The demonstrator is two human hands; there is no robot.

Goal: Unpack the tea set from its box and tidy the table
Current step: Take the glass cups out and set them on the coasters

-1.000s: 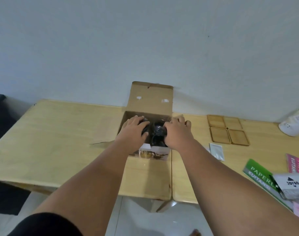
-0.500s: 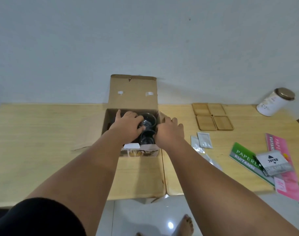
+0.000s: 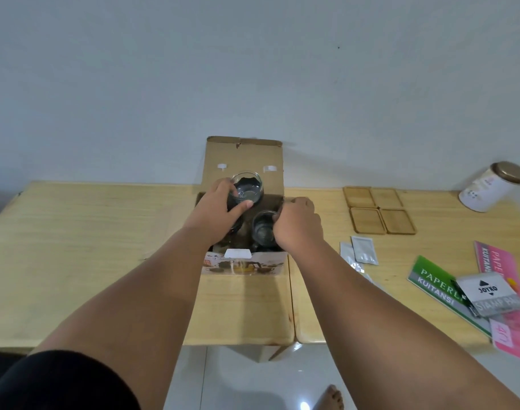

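The left hand has now lifted one clear round glass cup above the open brown cardboard box on the pale wooden bench; half a second ago it was still inside. The right hand is closed around a second glass cup, still low in the box. So I think the unpacking has begun, and more pieces probably remain inside.

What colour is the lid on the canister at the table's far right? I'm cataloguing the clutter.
Bronze-brown, a metallic-looking lid on a white canister; head view.
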